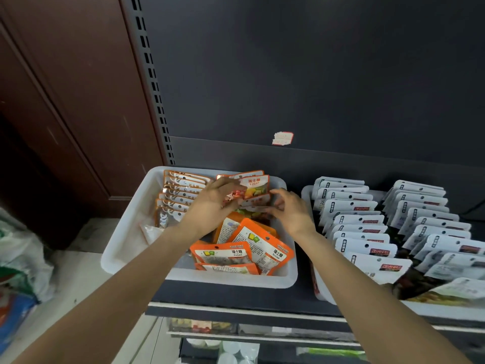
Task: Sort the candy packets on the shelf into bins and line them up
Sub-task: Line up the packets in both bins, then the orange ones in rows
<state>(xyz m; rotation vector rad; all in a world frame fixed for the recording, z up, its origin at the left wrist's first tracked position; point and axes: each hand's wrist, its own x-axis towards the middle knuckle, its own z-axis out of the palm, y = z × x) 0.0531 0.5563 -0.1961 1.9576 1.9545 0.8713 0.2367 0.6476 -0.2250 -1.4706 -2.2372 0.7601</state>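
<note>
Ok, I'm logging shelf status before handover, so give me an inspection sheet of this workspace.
Surface: dark metal shelf carrying two bins.
Job's things: white plastic bin holds orange candy packets lying loose at the front, silver-topped packets lined up at its left; second white bin holds white-topped packets in two rows.
Clutter: torn price sticker on the back panel.
Grippers: left hand and right hand grip upright orange packets at the rear, fingers curled.
Cables: nothing seen.
Surroundings: brown wooden door, plastic bags on the floor.
</note>
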